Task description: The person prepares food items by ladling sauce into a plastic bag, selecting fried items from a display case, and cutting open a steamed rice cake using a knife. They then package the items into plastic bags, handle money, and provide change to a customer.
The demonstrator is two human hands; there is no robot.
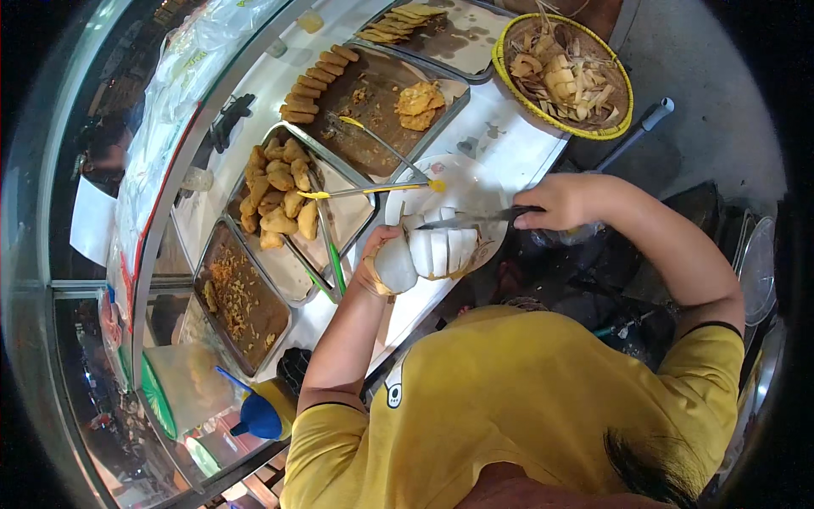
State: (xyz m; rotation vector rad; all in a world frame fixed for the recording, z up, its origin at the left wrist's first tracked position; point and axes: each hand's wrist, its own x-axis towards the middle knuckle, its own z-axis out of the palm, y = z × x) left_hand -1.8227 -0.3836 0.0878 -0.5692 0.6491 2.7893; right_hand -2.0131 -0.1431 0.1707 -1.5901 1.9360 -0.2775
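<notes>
My left hand (pixel 375 259) grips a white block (pixel 395 266) with a thin tan wrapping or skin at its edge; it looks like compressed rice cake. Thick white slices (pixel 442 251) lie beside it over a white plate (pixel 467 172) with a floral pattern. In my right hand (pixel 563 200) is a knife (pixel 474 219) by its dark handle. Its blade reaches left across the plate, above the slices, its tip close to my left hand. Whether the edge touches the food cannot be made out.
Beyond the plate, yellow-tipped tongs (pixel 381 188) reach over metal trays of fried food (pixel 280 184). Green-handled tongs (pixel 331 254) lie nearer. A yellow-rimmed basket (pixel 626 102) holds leaf strips. The glass case (pixel 184 153) curves along the left; a blue funnel (pixel 261 417) stands lower left.
</notes>
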